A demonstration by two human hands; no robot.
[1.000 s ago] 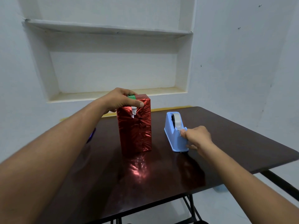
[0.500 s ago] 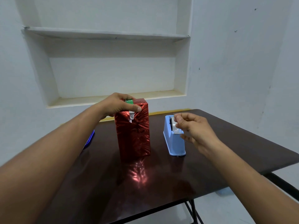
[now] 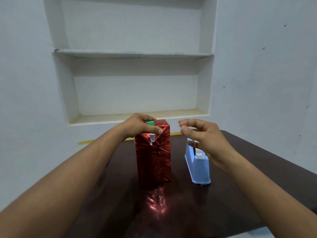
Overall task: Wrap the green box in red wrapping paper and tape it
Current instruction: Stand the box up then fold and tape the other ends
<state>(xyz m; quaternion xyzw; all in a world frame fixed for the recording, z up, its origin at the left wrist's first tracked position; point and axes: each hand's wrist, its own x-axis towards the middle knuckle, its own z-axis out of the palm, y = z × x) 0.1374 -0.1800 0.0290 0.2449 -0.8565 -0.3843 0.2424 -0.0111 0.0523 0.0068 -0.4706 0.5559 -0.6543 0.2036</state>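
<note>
Since half a sec ago, my right hand (image 3: 204,140) has lifted off the tape dispenser (image 3: 197,165) toward the box (image 3: 153,152) left of it, fingers pinched, tape unclear; left hand (image 3: 139,127) grips the top flap, so taping's next.

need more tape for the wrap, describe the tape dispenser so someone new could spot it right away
On the dark brown table, look beside the upright red-wrapped box, on the side of the person's right hand. The tape dispenser stands there, apart from the box: a low pale blue plastic block, the only blue thing beside the shiny red wrap.
</note>
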